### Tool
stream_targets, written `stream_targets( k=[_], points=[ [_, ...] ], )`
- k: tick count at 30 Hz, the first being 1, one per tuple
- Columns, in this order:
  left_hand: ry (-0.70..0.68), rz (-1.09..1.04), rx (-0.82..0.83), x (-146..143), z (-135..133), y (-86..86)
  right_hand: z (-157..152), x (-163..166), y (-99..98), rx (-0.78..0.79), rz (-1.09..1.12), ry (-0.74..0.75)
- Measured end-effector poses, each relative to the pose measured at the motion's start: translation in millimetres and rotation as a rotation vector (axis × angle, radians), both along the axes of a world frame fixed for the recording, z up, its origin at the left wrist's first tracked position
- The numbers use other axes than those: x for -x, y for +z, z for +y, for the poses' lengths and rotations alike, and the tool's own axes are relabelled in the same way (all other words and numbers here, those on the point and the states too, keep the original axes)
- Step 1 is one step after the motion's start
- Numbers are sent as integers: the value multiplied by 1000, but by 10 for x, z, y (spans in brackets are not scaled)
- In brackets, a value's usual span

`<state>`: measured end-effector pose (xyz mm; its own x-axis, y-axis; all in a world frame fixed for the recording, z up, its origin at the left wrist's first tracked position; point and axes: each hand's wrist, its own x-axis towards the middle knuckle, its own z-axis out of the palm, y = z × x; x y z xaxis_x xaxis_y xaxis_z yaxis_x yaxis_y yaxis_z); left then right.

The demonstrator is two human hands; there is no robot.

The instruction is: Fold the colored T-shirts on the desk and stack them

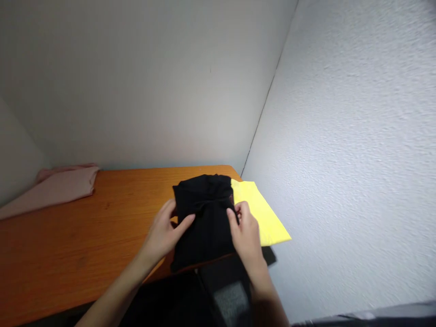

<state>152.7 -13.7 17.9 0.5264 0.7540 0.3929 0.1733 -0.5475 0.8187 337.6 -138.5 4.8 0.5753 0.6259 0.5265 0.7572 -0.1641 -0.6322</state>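
"What sort of place were you in?"
"You were in the corner of a plain room, home or workplace I couldn't tell: a smooth wall (pixel 153 81) stood at twelve o'clock, a textured wall (pixel 347 159) at three."
"What else showed you that?"
"Your wooden table (pixel 102 227) reached toward eight o'clock, with pink cloth (pixel 64 186) at nine and black fabric (pixel 207 231) at six, rather household-like."

A brown wooden table (pixel 119 209) spanned the lower left and centre of the frame. Pink cloth (pixel 64 186) lay on it at far left, black cloth (pixel 207 227) at lower centre, yellow material (pixel 260 213) jutting out rightward.
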Motion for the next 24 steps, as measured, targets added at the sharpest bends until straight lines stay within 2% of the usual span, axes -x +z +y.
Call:
stream_targets(
  k=[3, 5, 7, 10, 14, 17, 20, 24],
  points=[
    [-152, -113, 12, -648, -98, 175, -215, -553, 264, -68, -66, -177],
    [-232, -181, 99, -1079, -172, 173, -350, -884, 340, -76, -100, -283],
    [-279, -200, 231, -1470, -239, 70, -462, -1150, 327, -18, -102, -359],
    [-238, -131, 396, -1890, -303, -226, -552, -1373, 186, 160, -83, -387],
    [-139, -70, 482, -2079, -339, -672, -544, -1385, -58, 269, -96, -359],
    [-121, -60, 538, -2088, -356, -865, -536, -1339, -190, 299, -117, -359],
    [-126, -60, 578, -2097, -373, -888, -562, -1300, -247, 312, -137, -370],
    [-72, -52, 604, -2045, -415, -786, -551, -1250, -217, 289, -163, -329]
  ],
)
